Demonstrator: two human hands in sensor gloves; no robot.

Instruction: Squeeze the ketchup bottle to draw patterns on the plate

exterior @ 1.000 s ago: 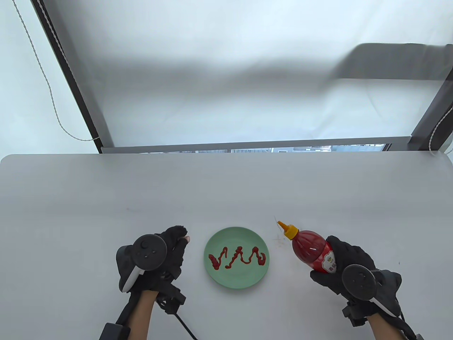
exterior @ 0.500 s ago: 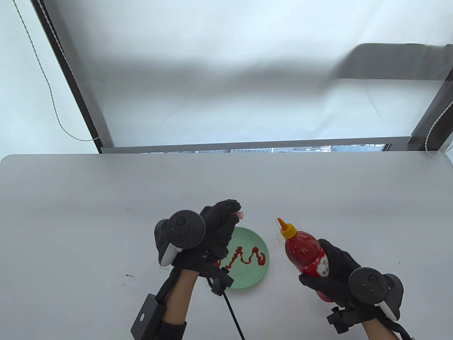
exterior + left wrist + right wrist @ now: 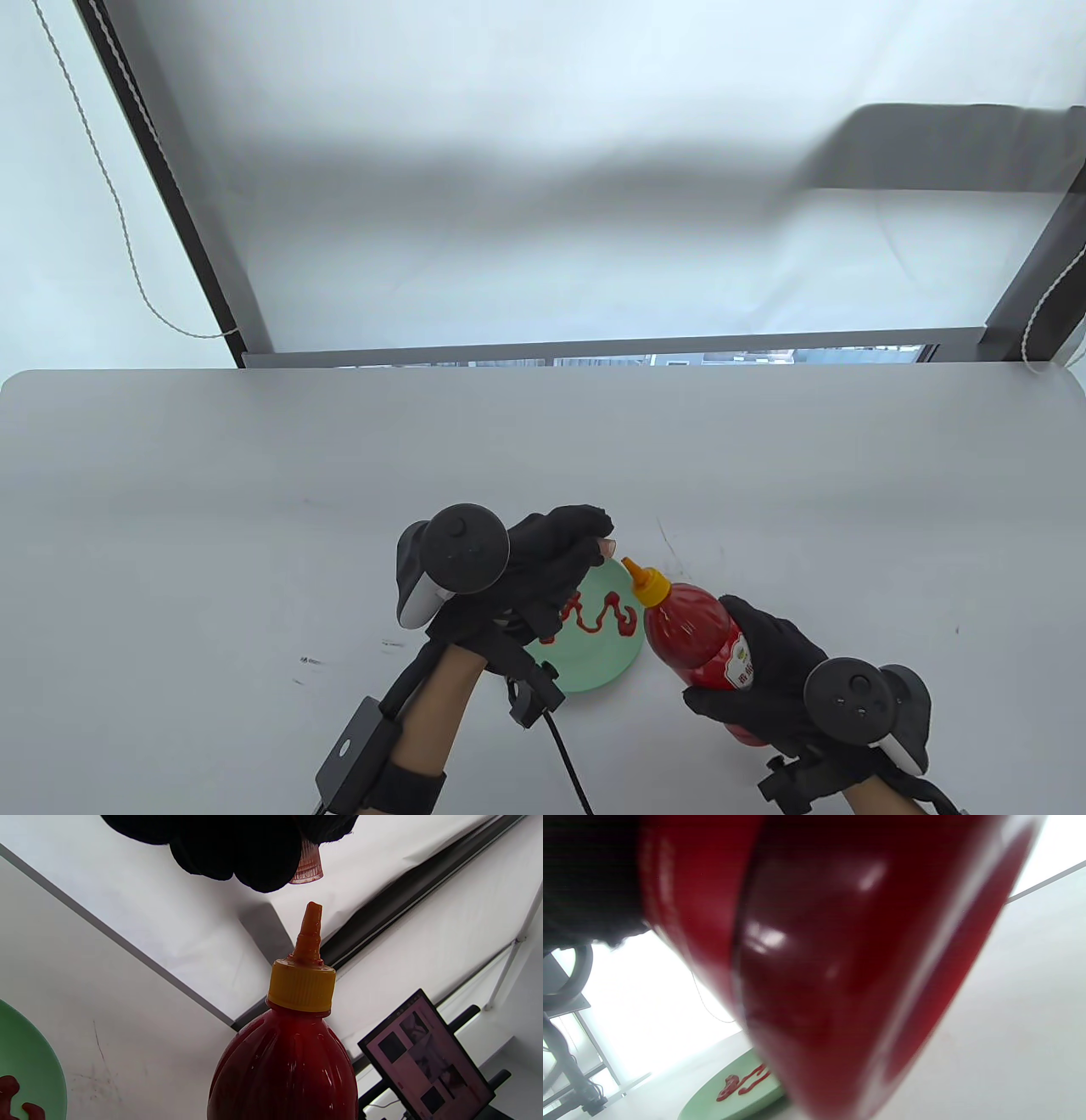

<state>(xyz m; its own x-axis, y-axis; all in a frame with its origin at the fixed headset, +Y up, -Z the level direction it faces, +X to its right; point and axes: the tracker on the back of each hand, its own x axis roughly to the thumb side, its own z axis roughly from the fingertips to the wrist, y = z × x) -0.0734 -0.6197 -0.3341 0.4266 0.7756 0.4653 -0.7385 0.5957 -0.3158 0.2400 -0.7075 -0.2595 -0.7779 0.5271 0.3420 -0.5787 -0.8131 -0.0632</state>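
Since 0.5 s ago, right hand (image 3: 768, 671) has carried the red plastic ketchup bottle with yellow nozzle cap (image 3: 691, 635) leftward; nozzle tip now just beside left hand (image 3: 551, 564), over the rim of the round green plate (image 3: 607, 666). Right hand grips the bottle's lower body. Left hand's fingers pinch a small translucent cap (image 3: 307, 865) directly above the nozzle. Red ketchup zigzag (image 3: 598, 613) lies on the plate, partly hidden by the left hand.
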